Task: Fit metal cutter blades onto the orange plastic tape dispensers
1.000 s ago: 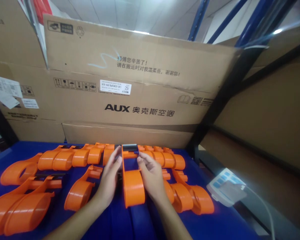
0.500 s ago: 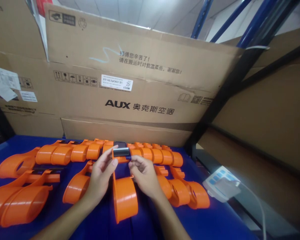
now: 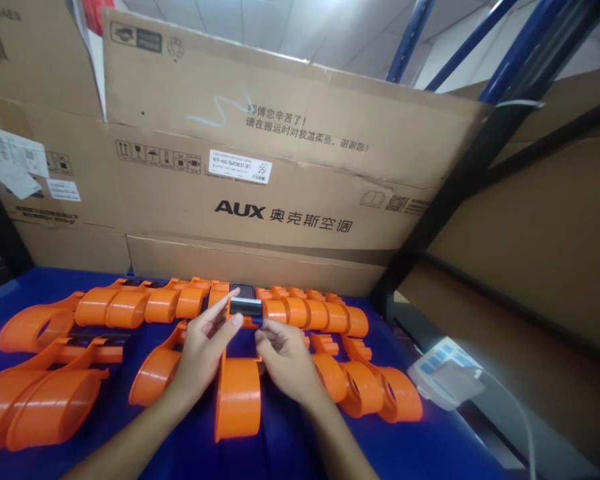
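I hold an orange plastic piece with a wide ring at its lower end and a black strip with a pale toothed edge at its top. My left hand grips the top part from the left, thumb in front and index finger stretched along the strip's upper edge. On the right side, my right hand has thumb and fingers pinched together at the strip's right end. A small dark blue bit shows at those fingertips; its kind is unclear. The held piece is tilted, ring towards me.
More orange ringed pieces lie in rows on the blue table surface, left, right and behind my hands. A dark box-like object sits behind the strip. A large cardboard panel stands at the back. A white power strip with a cable is right.
The ring end of the held piece has swung slightly left. Both hands keep their grip at the black strip, and the camera view has shifted a little.
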Available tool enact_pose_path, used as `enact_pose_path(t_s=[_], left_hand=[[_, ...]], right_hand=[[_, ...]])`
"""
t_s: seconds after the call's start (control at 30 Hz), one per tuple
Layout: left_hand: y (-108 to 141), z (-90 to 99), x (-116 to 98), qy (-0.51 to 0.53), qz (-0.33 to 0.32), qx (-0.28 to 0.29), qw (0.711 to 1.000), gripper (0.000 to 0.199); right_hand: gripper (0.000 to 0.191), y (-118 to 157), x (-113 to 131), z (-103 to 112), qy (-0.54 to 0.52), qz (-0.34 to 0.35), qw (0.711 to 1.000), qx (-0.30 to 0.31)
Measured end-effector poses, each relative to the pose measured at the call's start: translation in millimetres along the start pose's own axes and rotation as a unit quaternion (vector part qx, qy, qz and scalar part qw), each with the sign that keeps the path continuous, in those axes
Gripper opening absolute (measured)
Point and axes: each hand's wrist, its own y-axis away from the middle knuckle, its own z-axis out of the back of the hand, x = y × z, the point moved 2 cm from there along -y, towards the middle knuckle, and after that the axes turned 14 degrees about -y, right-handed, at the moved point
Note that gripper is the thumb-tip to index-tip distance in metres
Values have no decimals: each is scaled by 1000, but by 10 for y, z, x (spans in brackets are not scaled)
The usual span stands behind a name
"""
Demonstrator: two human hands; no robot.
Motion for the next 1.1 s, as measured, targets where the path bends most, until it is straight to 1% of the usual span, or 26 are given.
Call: enact_pose_path(t_s=[0.13,0.27,0.43,0.57,0.83,0.97,1.1], left_hand=[[-4,-16,12,9,10,7,1000,60],[15,-31,-1,5,2,9,1000,58],[22,-28,-5,3,-11,2,1000,54],[4,-27,-8,0,-9,8,1000,55],[14,-19,36,-1,-3,-16,1000,51],[18,-31,-28,18,3,-22,1000,55],[20,-18,-72,49,13,-20,999,52]], right_hand=[[18,-7,-27,37,50,13,999,-8],[20,-8,-12,47,87,25,996,-27],[20,-4,30,37,107,26,994,-26],[21,-1,36,37,115,26,993,-29],[23,-10,53,54,111,34,993,-33],[22,-22,54,35,89,34,995,-33],[22,-30,16,14,47,25,997,-47]])
